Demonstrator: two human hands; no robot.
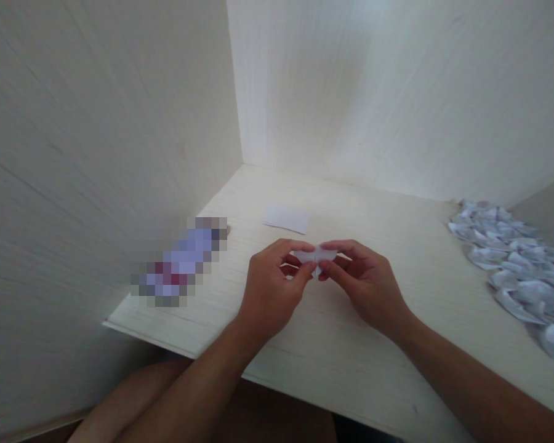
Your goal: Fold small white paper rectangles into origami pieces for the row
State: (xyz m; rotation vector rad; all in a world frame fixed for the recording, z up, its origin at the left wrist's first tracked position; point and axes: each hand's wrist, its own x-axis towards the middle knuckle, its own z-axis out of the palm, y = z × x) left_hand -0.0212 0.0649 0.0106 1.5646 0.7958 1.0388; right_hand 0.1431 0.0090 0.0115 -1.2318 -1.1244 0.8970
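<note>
A small piece of folded white paper point(329, 253) is held up between my two hands above the table. My left hand point(274, 280) pinches its left side with thumb and index finger. On the right side, the thumb and fingers of my right hand point(367, 280) grip it the same way. A crease runs down the middle of the paper, and its lower part narrows to a point between my thumbs. Just beyond my left hand, a flat stack of white paper slips point(286, 219) lies on the table.
Many folded white paper pieces point(526, 264) are piled along the right side of the pale table point(351, 381). A blurred-out item point(184, 258) lies at the left. Pale panels rise at the left point(120, 123) and back point(351, 92); the table's front edge is near my forearms.
</note>
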